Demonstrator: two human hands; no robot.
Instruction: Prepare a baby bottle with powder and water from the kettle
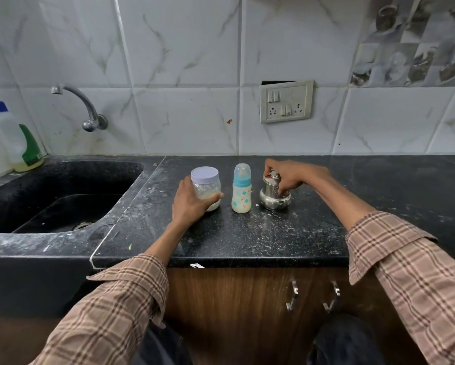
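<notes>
A baby bottle (241,191) with a blue collar and clear cap stands upright on the black counter (247,238); pale liquid fills its lower part. To its left stands a clear powder jar (204,184) with a lilac lid, and my left hand (192,204) grips it from the left side. On the bottle's right is a small steel kettle (273,196). My right hand (289,175) is curled over it, fingers on its lid knob and thumb at its side.
A black sink (60,196) lies to the left, with a tap (87,109) on the tiled wall and a detergent bottle (18,143) in the corner. A switch socket (286,101) sits on the wall. Wooden cabinet doors (247,299) are below the counter edge.
</notes>
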